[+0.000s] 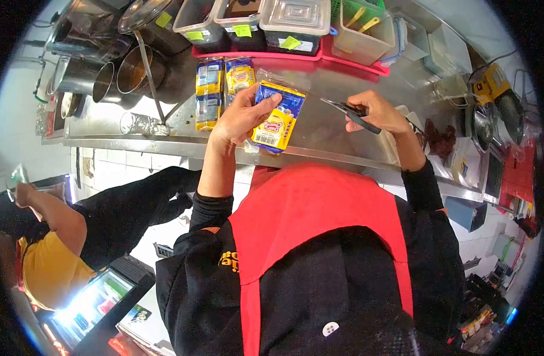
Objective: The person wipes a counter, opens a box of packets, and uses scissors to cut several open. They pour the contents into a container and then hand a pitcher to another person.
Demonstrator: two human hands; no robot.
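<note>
In the head view my left hand (pixel 248 115) is closed on a blue and yellow packet (pixel 278 121), its thumb across the front, above the front edge of the steel counter. To the right, my right hand (pixel 376 113) holds scissors (pixel 358 116) with black handles; their blades point left toward the packet without touching it. Beyond my left hand, more blue and yellow packets (pixel 209 89) lie on the counter in two columns. Clear plastic film shows at the held packet's top edge.
Plastic tubs (pixel 293 26) with green labels stand on red trays (pixel 266 54) at the back. Metal pots (pixel 138 71) and a glass (pixel 135 123) are at the left. A yellow and black tool (pixel 498 86) lies at the right. Another person (pixel 52 261) is at the far left.
</note>
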